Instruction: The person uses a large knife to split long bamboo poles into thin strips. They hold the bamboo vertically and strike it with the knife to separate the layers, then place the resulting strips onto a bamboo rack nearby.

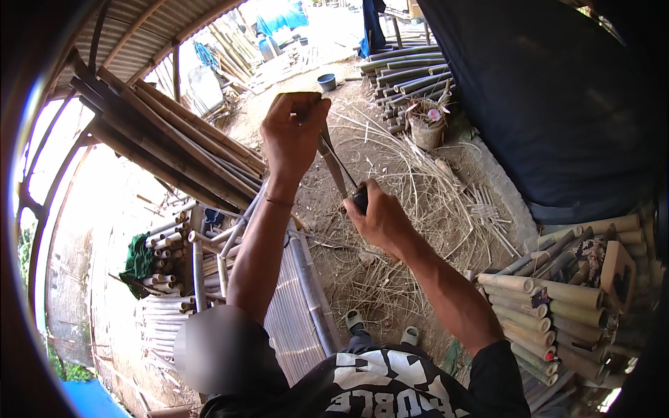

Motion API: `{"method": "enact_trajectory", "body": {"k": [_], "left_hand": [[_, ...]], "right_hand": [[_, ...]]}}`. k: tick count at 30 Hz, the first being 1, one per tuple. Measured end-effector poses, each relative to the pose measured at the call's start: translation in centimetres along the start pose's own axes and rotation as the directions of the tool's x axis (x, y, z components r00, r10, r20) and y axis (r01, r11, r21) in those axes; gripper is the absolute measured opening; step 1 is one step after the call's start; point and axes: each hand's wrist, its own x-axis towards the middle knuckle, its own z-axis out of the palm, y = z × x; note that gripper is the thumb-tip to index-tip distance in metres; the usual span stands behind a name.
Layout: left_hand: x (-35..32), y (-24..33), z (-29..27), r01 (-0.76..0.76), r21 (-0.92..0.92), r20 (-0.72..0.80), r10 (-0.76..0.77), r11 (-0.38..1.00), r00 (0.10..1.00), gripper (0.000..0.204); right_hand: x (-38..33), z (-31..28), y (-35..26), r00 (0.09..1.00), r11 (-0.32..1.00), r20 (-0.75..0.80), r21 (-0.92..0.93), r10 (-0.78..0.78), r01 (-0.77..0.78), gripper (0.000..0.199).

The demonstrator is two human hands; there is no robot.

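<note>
Tan bamboo tubes [550, 306], a green cloth [138, 263], a dark blue tarp [550, 104], pale straw-coloured shavings [411, 181]

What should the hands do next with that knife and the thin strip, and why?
Probably draw the knife a little further along the thin bamboo strip. The right hand grips the dark handle, the blade lies against the strip, and the left hand holds its upper end, so the cut looks unfinished.
</note>
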Motion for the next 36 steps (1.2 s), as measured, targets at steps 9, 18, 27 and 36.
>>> {"method": "enact_trajectory", "body": {"k": [9, 18, 27, 36], "left_hand": [[0.5, -0.6, 0.8, 0.128, -0.233, -0.174, -0.17, 0.964, 0.97, 0.023], [1.1, -1.1, -0.6, 0.13, -0.22, -0.197, -0.175, 0.967, 0.965, 0.02], [0.2, 0.0, 1.7, 0.209, -0.317, -0.057, -0.238, 0.925, 0.969, 0.021], [11.3, -0.9, -3.3, -0.348, -0.07, 0.224, 0.355, 0.935, 0.908, 0.032]], "right_hand": [[1.4, -2.3, -2.1, 0.999, 0.949, 0.048, -0.314, -0.023, 0.037, 0.04], [3.8, -1.8, -5.1, 0.99, 0.938, 0.089, -0.322, -0.109, 0.133, 0.039], [10.8, 12.1, 11.3, 0.972, 0.981, -0.237, -0.187, 0.005, -0.051, 0.041], [8.8, 1.9, -1.0, 0.928, 0.978, -0.309, -0.093, -0.209, 0.189, 0.033]]}}
